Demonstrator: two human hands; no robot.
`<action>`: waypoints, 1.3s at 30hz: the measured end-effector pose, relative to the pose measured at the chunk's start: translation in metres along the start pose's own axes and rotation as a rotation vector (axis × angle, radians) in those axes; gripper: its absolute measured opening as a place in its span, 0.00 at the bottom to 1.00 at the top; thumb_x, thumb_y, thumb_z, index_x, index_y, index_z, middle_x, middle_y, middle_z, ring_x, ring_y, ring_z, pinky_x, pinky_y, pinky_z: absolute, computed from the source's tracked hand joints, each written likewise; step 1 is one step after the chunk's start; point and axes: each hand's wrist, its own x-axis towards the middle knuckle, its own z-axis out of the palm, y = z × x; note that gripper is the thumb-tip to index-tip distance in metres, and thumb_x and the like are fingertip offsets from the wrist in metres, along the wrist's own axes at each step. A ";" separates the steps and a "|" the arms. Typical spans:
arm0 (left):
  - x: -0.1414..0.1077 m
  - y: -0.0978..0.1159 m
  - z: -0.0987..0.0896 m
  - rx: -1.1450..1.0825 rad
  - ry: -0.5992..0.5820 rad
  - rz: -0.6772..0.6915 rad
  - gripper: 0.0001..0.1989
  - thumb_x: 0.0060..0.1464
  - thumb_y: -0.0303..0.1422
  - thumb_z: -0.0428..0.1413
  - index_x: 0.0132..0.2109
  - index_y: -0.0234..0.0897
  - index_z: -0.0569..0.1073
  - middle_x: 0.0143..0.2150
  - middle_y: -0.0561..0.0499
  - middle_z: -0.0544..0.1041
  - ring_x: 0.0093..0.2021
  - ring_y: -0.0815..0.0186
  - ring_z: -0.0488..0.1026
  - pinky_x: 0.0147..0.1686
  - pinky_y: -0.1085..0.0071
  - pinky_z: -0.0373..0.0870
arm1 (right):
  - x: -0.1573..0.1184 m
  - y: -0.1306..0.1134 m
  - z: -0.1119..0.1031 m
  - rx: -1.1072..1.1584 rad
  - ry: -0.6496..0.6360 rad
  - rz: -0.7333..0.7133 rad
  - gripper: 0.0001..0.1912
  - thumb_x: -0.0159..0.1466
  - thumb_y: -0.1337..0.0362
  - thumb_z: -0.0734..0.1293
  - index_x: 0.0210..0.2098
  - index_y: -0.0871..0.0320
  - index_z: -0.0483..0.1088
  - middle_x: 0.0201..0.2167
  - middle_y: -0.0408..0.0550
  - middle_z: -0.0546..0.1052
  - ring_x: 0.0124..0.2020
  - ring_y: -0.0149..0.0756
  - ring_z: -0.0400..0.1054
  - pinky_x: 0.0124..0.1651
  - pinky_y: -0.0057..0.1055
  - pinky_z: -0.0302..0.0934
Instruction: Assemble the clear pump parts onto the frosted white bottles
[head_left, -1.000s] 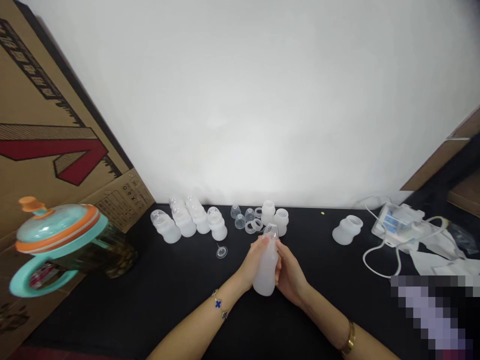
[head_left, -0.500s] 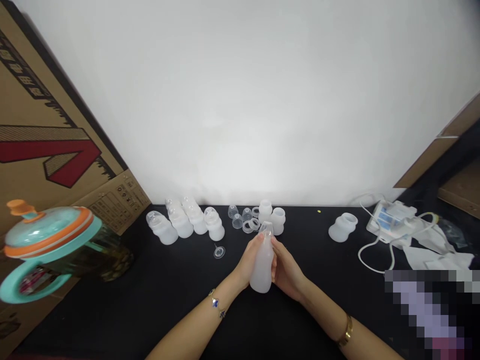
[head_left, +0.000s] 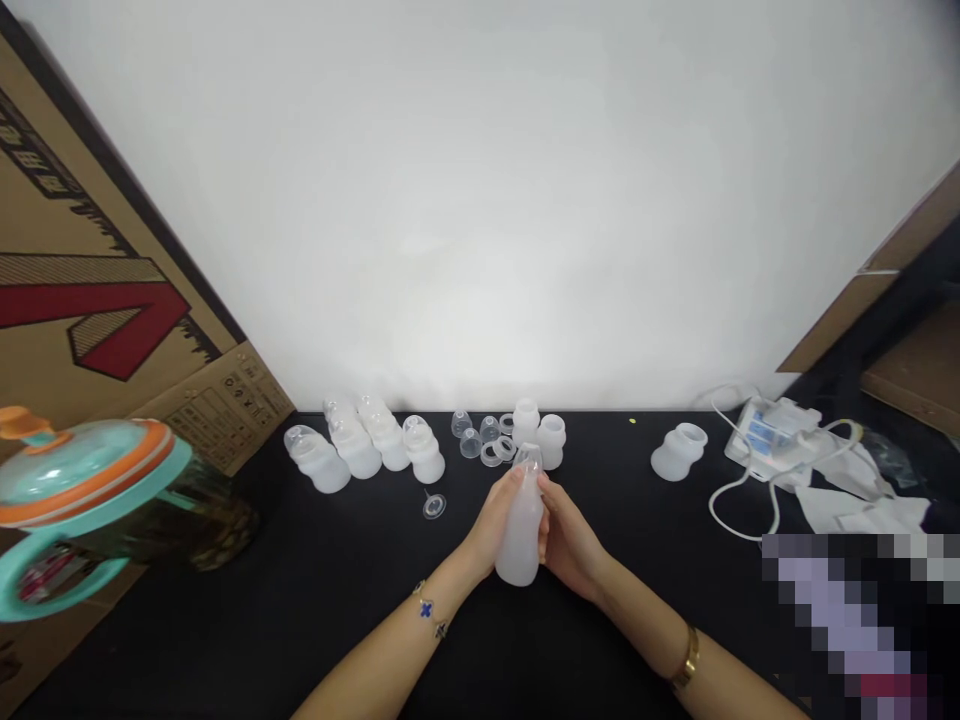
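Observation:
Between my two hands a frosted baby bottle (head_left: 519, 540) with a clear top leans slightly, its base toward me. My left hand (head_left: 491, 520) wraps its left side, and my right hand (head_left: 568, 535) grips it from the right, thumbs near the neck. Just behind it stand two open bottle bodies, one of them this white bottle body (head_left: 552, 442). Beside those lie clear collar rings (head_left: 493, 453) and several clear domed caps (head_left: 470, 443). To the left, a small clear disc with a stem (head_left: 434, 505) lies near a capped bottle (head_left: 424, 455).
Several capped bottles (head_left: 319, 465) stand in a group at left. A large jug with a teal handle (head_left: 112, 480) and a cardboard box (head_left: 90, 300) border the left side. At right are an open bottle body (head_left: 677, 455) and a white device with tubing (head_left: 772, 440).
The view has shifted slightly, so the things on the table sit a little further left. My hands still hold the baby bottle in nearly the same pose.

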 end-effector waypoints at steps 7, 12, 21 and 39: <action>-0.001 0.004 0.003 0.086 0.010 -0.011 0.35 0.55 0.63 0.48 0.25 0.32 0.70 0.15 0.46 0.72 0.13 0.66 0.68 0.14 0.73 0.65 | -0.002 -0.001 0.002 -0.013 0.016 -0.002 0.33 0.56 0.38 0.69 0.13 0.55 0.55 0.09 0.38 0.63 0.12 0.27 0.55 0.20 0.27 0.47; -0.001 0.003 0.002 0.082 0.003 -0.019 0.35 0.55 0.63 0.48 0.26 0.33 0.70 0.16 0.46 0.72 0.14 0.65 0.69 0.15 0.72 0.66 | -0.002 0.000 0.003 -0.020 0.029 -0.007 0.32 0.57 0.38 0.68 0.14 0.55 0.54 0.10 0.37 0.62 0.13 0.27 0.54 0.22 0.28 0.48; 0.000 0.002 0.001 0.079 -0.005 0.001 0.32 0.56 0.61 0.49 0.28 0.33 0.70 0.16 0.47 0.72 0.14 0.64 0.69 0.14 0.71 0.66 | -0.004 -0.002 0.005 -0.034 0.023 -0.009 0.32 0.56 0.38 0.67 0.14 0.55 0.55 0.10 0.38 0.61 0.13 0.28 0.54 0.21 0.28 0.47; -0.001 0.003 0.001 0.056 0.009 0.021 0.30 0.54 0.60 0.52 0.39 0.33 0.70 0.21 0.48 0.76 0.14 0.65 0.70 0.13 0.72 0.66 | -0.004 0.001 0.004 -0.044 0.038 -0.027 0.31 0.57 0.39 0.66 0.14 0.54 0.55 0.10 0.38 0.60 0.14 0.28 0.53 0.22 0.29 0.46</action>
